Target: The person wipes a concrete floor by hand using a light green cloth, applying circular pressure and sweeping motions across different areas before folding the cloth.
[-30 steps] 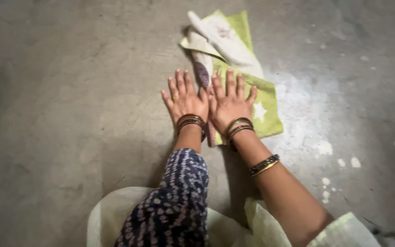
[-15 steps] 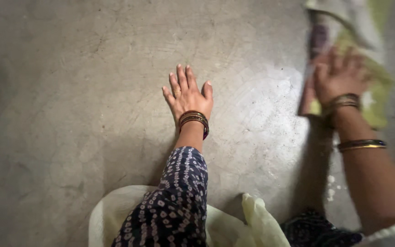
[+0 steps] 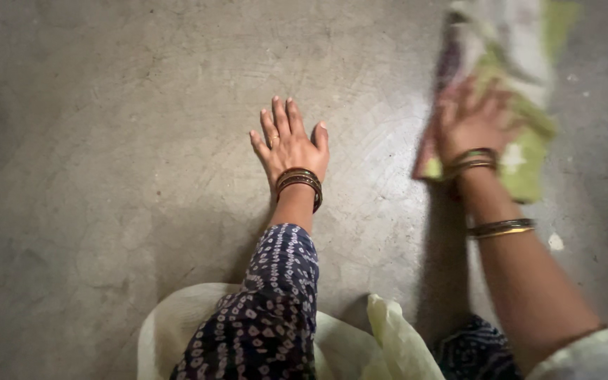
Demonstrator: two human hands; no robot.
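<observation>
The left hand (image 3: 288,146) is lying flat and open on the floor (image 3: 107,141); the blurred right hand (image 3: 469,123) is pressing, spread wide, on a green cloth (image 3: 522,151), well apart.

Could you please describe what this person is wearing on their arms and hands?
The left hand has a ring on one finger and a stack of dark and gold bangles at the wrist, above a navy sleeve with white dots. The right hand, blurred, wears similar wrist bangles, another gold bangle on the forearm, and a pale sleeve.
</observation>
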